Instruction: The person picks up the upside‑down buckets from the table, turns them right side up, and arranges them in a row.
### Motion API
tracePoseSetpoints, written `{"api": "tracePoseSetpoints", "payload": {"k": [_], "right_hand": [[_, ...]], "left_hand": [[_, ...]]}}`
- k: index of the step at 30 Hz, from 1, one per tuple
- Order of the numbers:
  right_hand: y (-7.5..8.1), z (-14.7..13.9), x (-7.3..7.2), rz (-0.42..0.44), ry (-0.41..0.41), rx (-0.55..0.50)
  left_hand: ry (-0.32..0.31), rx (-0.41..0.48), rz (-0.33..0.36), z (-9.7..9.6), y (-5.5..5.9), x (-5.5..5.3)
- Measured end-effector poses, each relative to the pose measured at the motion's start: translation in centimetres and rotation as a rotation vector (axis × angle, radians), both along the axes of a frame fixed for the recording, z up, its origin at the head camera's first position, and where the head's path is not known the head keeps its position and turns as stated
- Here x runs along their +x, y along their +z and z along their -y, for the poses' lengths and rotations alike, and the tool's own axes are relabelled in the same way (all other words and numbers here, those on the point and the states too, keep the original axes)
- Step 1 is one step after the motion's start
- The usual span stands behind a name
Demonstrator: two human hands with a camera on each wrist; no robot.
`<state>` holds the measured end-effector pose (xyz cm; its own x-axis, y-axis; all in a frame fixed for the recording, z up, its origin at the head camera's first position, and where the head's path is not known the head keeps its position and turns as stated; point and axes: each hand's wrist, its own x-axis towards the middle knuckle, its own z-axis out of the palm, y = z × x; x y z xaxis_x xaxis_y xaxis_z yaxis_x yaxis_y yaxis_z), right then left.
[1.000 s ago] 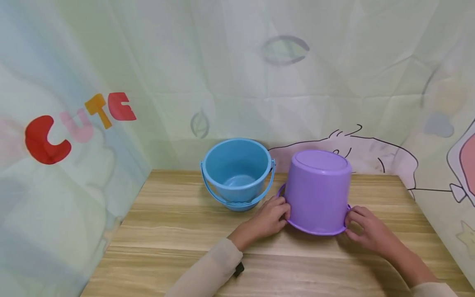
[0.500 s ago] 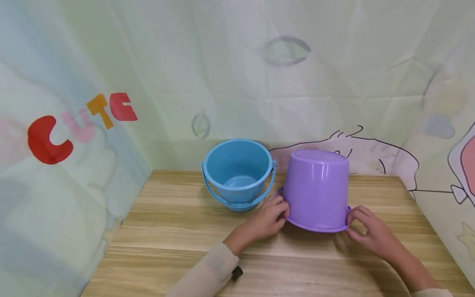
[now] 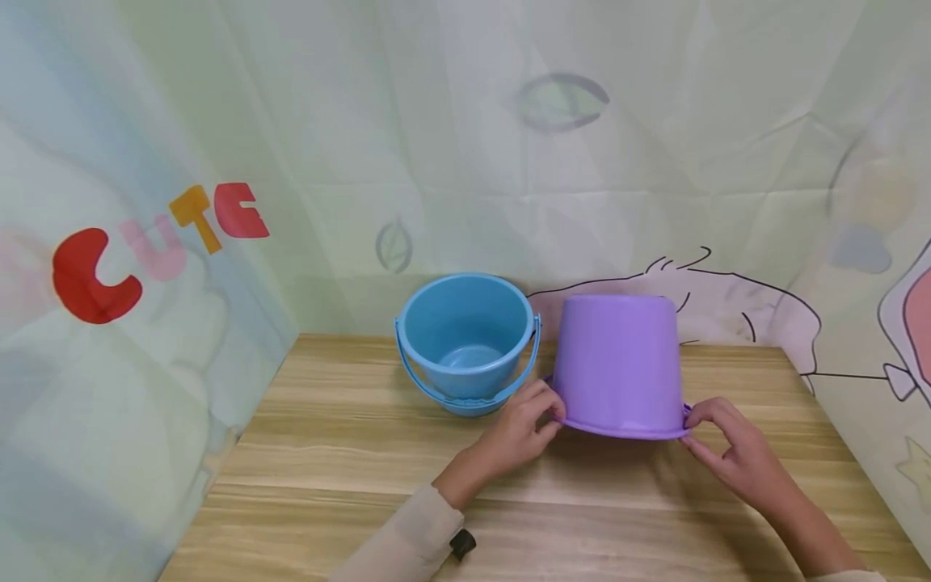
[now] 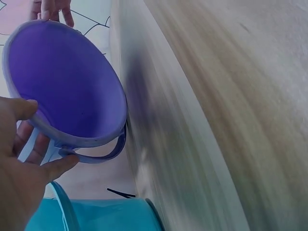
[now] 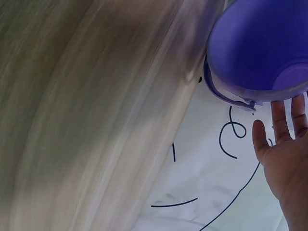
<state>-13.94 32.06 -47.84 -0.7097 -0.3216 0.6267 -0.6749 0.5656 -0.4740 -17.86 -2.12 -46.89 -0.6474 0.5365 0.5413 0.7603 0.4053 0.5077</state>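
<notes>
A purple bucket [image 3: 618,364] is tipped, its base up and away from me and its near rim raised off the table. My left hand [image 3: 520,424] pinches the rim at the left; in the left wrist view the thumb [image 4: 24,109] lies over the rim with fingers outside. At the opposite side my right hand [image 3: 742,449] holds the rim beside the handle joint. The bucket's hollow inside shows in both wrist views, and its handle [image 4: 108,153] hangs toward the table. Left of it, a blue bucket [image 3: 469,380] stands upright, its handle lowered in front.
The wooden table [image 3: 327,477] meets a printed curtain [image 3: 451,145] behind and at both sides. The blue bucket stands near the back edge, close to my left hand. A dark object [image 3: 462,543] sits at my left sleeve.
The purple bucket has tipped further back: its near rim has risen and the underside of its base has gone out of sight. Both hands have risen slightly with the rim; the blue bucket stays put.
</notes>
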Motion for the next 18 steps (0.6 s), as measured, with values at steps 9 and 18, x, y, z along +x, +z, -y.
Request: {"api": "tracePoseSetpoints", "payload": {"k": [9,18], "right_hand": [[-0.37,-0.16,-0.07,0.013,-0.036,-0.035],[-0.55,0.31,-0.15,-0.002,-0.003,-0.154]], "left_hand": [[-0.009,0.090,-0.015,0.13,-0.09,0.00],[0.033,0.140,-0.023,0.28,-0.20,-0.16]]}}
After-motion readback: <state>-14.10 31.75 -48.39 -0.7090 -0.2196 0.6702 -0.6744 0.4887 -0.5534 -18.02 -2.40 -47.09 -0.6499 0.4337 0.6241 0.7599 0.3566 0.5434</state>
